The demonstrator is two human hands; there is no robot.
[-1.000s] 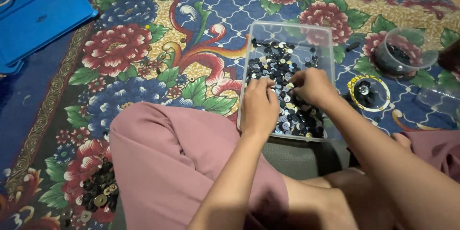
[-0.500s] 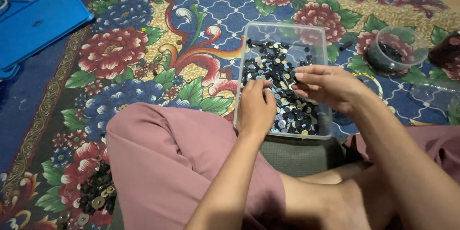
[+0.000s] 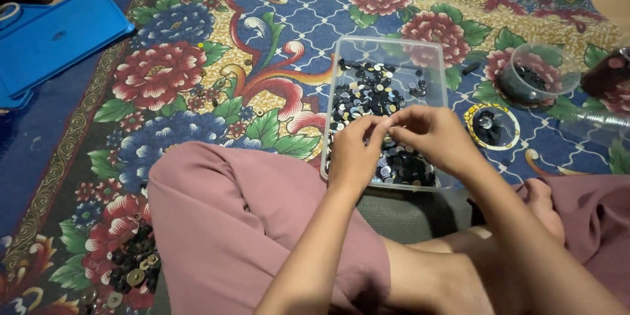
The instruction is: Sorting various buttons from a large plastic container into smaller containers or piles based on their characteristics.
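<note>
While your 2 hands were working apart among the pieces half a second ago, they have now come together above the clear rectangular plastic tray of small dark and silvery buttons, fingertips meeting over its near half. Your left hand has lifted off the heap, and its thumb and forefinger look pinched on something very small; your right hand has swung back from the tray's right side, its fingertips closed against the left hand's at the same spot. What is held between them is too small to make out, so you cannot tell from this view whether it is 1 button or more. The tray has not moved: it lies on the flowered carpet just in front of your crossed legs in dusty pink trousers, with its near edge by your left knee. Judging by the shift, you have gone from raking through the heap to handling a single picked piece with both hands. To the right of the tray sits a small round yellow-rimmed lid holding a few dark pieces, and beyond it a clear round plastic cup with dark contents. A loose scatter of dark and brass-coloured buttons lies on the carpet by your left thigh, and a flat blue plastic lid lies far left.
</note>
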